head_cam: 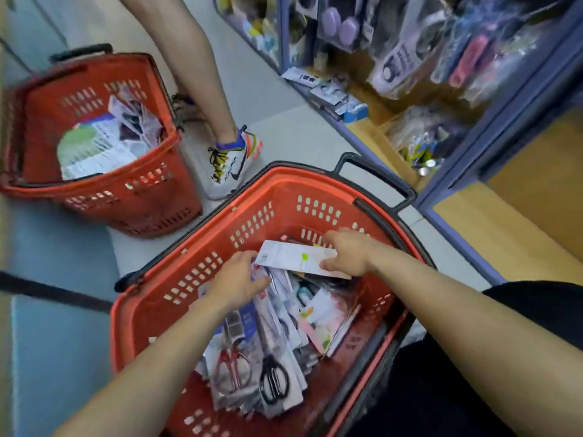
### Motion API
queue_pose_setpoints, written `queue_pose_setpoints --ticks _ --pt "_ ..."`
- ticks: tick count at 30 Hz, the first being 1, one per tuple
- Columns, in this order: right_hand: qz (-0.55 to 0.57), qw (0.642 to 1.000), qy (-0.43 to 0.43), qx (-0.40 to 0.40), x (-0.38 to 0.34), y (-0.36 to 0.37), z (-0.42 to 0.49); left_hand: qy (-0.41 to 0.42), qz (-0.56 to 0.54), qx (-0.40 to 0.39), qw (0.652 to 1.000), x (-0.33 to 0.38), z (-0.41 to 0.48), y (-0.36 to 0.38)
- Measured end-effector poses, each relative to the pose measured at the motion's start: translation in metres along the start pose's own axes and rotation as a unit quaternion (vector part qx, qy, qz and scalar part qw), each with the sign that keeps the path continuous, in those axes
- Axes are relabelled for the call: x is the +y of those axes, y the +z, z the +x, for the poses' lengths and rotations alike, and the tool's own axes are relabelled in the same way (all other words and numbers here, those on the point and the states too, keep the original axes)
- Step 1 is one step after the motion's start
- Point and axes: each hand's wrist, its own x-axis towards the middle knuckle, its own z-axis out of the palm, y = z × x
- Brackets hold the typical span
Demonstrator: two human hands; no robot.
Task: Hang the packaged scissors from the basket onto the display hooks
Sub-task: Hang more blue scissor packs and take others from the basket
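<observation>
Red perforated plastic basket (pixel 252 197) on the floor holds a pile of carded scissors packs (pixel 277 357). A long white card pack (pixel 293 258) lies across the pile, its right end gripped by the right hand (pixel 347 253). The left hand (pixel 236 282) grips upright packs beside it.

A: Bright enough?
B: Yes, even, diffuse indoor light; shadows faint and soft.
A: Sharp?
B: The near basket (pixel 277 197), fairly. Motion blur smears the display shelves (pixel 369 135); wide-angle distortion bends the edges.
</observation>
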Motion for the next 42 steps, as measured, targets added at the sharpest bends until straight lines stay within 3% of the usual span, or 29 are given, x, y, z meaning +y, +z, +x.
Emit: queue_pose_setpoints --ticks 3,8,13,17,24,30,35,38,42 --pt "0.025 1.000 0.001 0.010 -0.003 0.006 0.037 -0.030 -0.029 0.007 0.999 -0.010 0.013 0.019" --pt "0.033 0.997 0.052 -0.047 0.006 0.041 0.078 -0.082 -0.093 0.017 0.992 -0.030 0.018 0.058" --pt "-0.001 0.992 0.108 -0.068 0.017 0.049 0.094 -0.056 -0.111 0.037 0.992 -0.030 0.031 0.076" --pt "0.124 0.972 0.143 -0.139 0.036 0.056 0.105 -0.068 -0.194 0.043 0.978 -0.028 0.040 0.077" --pt "0.254 0.951 0.151 -0.092 0.035 0.060 0.103 -0.140 -0.349 0.066 0.924 -0.029 0.046 0.067" --pt "0.286 0.944 0.144 -0.082 0.033 0.067 0.102 -0.156 -0.267 0.020 0.951 -0.027 0.040 0.076" --pt "0.352 0.921 0.120 -0.112 0.024 0.064 0.091 -0.181 -0.339 0.023 0.923 -0.037 0.043 0.072" --pt "0.370 0.913 0.122 -0.121 0.021 0.064 0.088 -0.177 -0.337 0.039 0.924 -0.035 0.041 0.072" --pt "0.408 0.902 0.098 -0.099 0.019 0.063 0.088 -0.193 -0.379 0.065 0.903 -0.036 0.038 0.071"
